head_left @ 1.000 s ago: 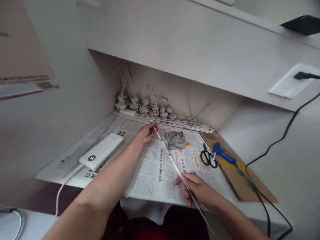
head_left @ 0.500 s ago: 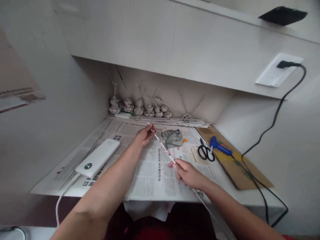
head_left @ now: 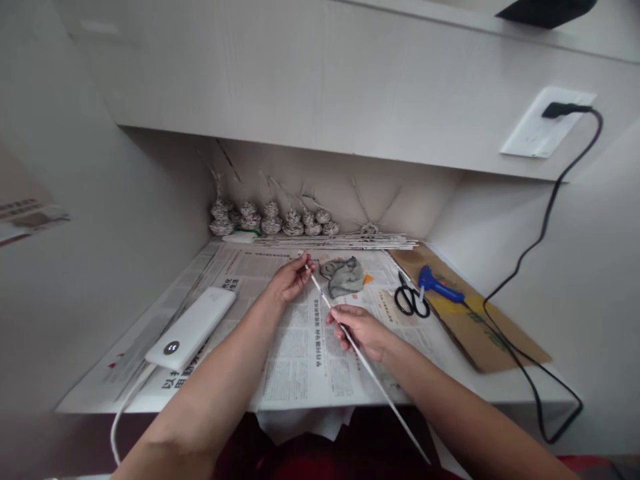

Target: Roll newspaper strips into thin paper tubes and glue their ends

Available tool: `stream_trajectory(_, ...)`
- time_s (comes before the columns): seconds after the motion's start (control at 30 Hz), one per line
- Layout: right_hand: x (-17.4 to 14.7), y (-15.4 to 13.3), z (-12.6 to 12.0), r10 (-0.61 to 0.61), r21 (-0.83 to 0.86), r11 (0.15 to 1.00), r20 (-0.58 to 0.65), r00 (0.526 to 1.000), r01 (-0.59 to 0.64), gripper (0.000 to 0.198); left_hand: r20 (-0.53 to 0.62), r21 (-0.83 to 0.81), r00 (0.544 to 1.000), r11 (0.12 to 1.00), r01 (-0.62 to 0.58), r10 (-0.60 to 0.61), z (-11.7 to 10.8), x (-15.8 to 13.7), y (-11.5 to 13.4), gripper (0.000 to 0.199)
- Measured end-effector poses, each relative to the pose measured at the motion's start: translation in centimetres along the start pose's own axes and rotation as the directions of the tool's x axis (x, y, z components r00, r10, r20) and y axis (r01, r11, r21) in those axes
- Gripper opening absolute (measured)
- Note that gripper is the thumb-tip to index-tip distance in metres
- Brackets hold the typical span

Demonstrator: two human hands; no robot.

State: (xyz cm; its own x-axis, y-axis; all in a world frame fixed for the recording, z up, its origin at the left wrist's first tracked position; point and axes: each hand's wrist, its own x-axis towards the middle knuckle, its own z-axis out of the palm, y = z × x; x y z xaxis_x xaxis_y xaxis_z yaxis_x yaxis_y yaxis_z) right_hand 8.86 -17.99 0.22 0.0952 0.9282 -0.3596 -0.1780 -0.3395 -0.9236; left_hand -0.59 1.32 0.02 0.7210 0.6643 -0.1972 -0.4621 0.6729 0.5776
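Note:
A long thin rolled-paper stick (head_left: pixel 376 381) slants from the middle of the newspaper-covered table down past its front edge. My left hand (head_left: pixel 293 277) pinches it close to its far end. Lower along the stick, my right hand (head_left: pixel 361 328) has its fingers closed round it. A crumpled grey cloth (head_left: pixel 345 277) lies just beyond my hands, with a small orange scrap (head_left: pixel 369 279) at its side. Behind that, several more paper sticks (head_left: pixel 340 242) lie in a bundle across the table.
Woven paper gourds (head_left: pixel 271 219) line the back wall, beside a spoked woven piece (head_left: pixel 370 229). On the left lies a white power bank (head_left: pixel 193 327) with a cable. Black-handled scissors (head_left: pixel 411 301) and a blue glue gun (head_left: pixel 440 287) rest by a cardboard sheet (head_left: pixel 480 340) at right.
My right hand has slid up the stick toward my left hand, so the span between them is shorter. More of the stick shows below my right hand. The view has shifted slightly.

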Motion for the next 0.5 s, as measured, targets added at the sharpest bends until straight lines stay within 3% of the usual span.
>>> stream_trajectory(0.27, 0.4, -0.1, -0.1, 0.017, 0.103, 0.995, 0.026, 1.000, -0.019, 0.026, 0.041, -0.005, 0.999, 1.000, 0.013, -0.013, 0.0, 0.0, 0.0, 0.011)
stream_trajectory(0.33, -0.1, 0.1, -0.1, -0.010, -0.034, 0.999, -0.022, 1.000, 0.009, 0.031, 0.022, -0.013, 1.000, 1.000, 0.004, -0.003, 0.0, 0.0, 0.1, 0.012)
stream_trajectory(0.4, -0.9, 0.3, 0.0, -0.104, -0.308, 0.949, -0.088, 0.991, 0.072, 0.033, -0.006, -0.024, 1.000, 1.000, -0.014, 0.014, -0.1, 0.1, 0.2, 0.013)
stream_trajectory(0.5, -2.2, 0.5, -0.1, -0.373, -0.733, 0.663, -0.147, 0.916, 0.152, 0.030, -0.017, -0.035, 0.999, 0.999, -0.031, 0.030, 0.0, 0.0, 0.3, 0.014)
